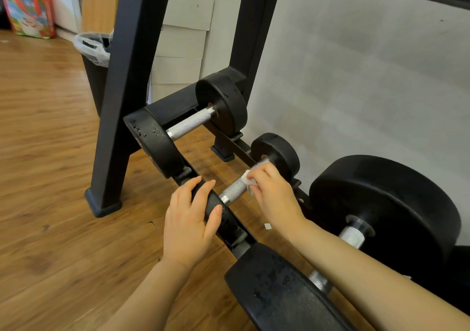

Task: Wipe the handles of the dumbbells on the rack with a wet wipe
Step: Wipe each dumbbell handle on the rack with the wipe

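My right hand (273,191) has the wet wipe (248,181) pinched around the handle (235,187) of the small dumbbell, on the rack (230,231)'s bottom rail between two bigger ones. Left hand (189,222) curls over its near weight plate (212,203), steadying it.

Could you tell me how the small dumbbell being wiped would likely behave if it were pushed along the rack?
The small dumbbell probably rolls easily on its round heads; the left hand grips one. Its knurled handle likely resists slipping under the wet wipe.
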